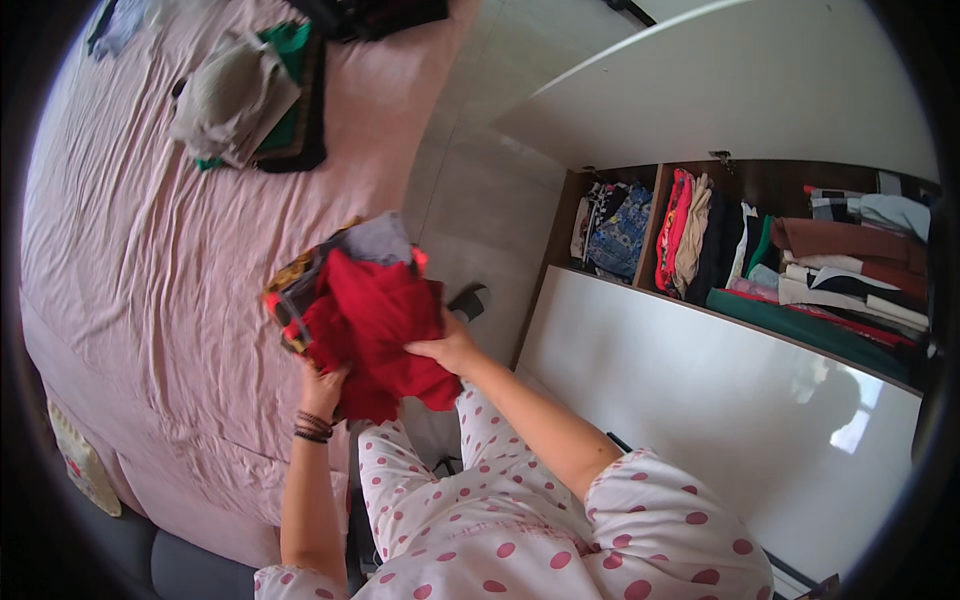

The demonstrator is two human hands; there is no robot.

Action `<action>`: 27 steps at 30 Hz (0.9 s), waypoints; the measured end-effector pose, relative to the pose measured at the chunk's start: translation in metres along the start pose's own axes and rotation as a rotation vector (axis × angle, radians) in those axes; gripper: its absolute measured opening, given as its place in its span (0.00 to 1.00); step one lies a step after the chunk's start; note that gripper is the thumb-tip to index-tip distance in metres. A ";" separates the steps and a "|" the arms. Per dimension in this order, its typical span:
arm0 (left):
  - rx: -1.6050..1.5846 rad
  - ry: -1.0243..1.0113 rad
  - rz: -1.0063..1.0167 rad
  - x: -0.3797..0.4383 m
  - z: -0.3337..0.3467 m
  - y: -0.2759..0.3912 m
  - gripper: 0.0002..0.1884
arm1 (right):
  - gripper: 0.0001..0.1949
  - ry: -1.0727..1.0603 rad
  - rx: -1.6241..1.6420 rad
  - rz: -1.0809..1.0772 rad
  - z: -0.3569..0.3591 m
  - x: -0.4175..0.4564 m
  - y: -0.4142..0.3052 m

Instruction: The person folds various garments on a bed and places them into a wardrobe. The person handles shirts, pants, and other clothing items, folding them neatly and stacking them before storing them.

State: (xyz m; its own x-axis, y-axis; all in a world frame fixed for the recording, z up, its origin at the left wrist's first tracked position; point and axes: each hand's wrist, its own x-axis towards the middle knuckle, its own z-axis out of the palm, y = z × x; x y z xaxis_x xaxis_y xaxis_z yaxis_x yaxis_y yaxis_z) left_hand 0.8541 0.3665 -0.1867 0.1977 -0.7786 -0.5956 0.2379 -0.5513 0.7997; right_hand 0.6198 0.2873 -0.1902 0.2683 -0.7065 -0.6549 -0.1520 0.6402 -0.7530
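Between my two hands is a bundle of folded clothes, with a bright red garment (382,322) on top. Grey cloth (379,240) and a patterned yellow-and-black piece (300,274) stick out from under it at the far side. My left hand (322,386) grips the bundle's near left edge, dark bracelets around the wrist. On the right side, my right hand (446,349) has its thumb over the red cloth and its fingers hidden beneath. The bundle is held in the air near the edge of the bed.
A pink-sheeted bed (187,300) fills the left. On it lie a beige bra (225,90) atop folded clothes and a black item (367,19). At right, an open wardrobe (649,225) holds several clothes, its white door (720,90) swung out. A slipper (471,301) shows on the floor.
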 end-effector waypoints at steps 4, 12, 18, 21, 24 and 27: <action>0.076 -0.249 -0.122 0.061 0.095 -0.013 0.17 | 0.35 0.155 0.248 -0.046 -0.098 -0.009 0.011; 0.387 -0.623 -0.154 0.164 0.304 0.005 0.20 | 0.34 0.584 0.573 0.057 -0.257 -0.029 0.003; 0.496 -0.758 -0.179 0.209 0.420 0.014 0.22 | 0.33 0.722 0.747 -0.023 -0.331 -0.005 0.033; 0.663 -0.835 -0.138 0.245 0.449 -0.007 0.23 | 0.31 0.820 0.787 -0.049 -0.346 0.016 0.056; 0.910 -0.876 -0.063 0.275 0.481 -0.029 0.23 | 0.29 0.892 0.871 -0.023 -0.355 0.040 0.079; 0.934 -0.958 -0.033 0.310 0.498 -0.068 0.23 | 0.28 0.983 0.893 0.038 -0.360 0.067 0.105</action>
State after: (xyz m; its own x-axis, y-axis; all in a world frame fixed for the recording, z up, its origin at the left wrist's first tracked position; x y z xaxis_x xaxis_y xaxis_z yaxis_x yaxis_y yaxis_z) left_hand 0.4252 0.0137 -0.3877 -0.6270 -0.4508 -0.6353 -0.5816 -0.2715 0.7668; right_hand 0.2796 0.1988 -0.3357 -0.5744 -0.3645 -0.7330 0.6303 0.3744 -0.6801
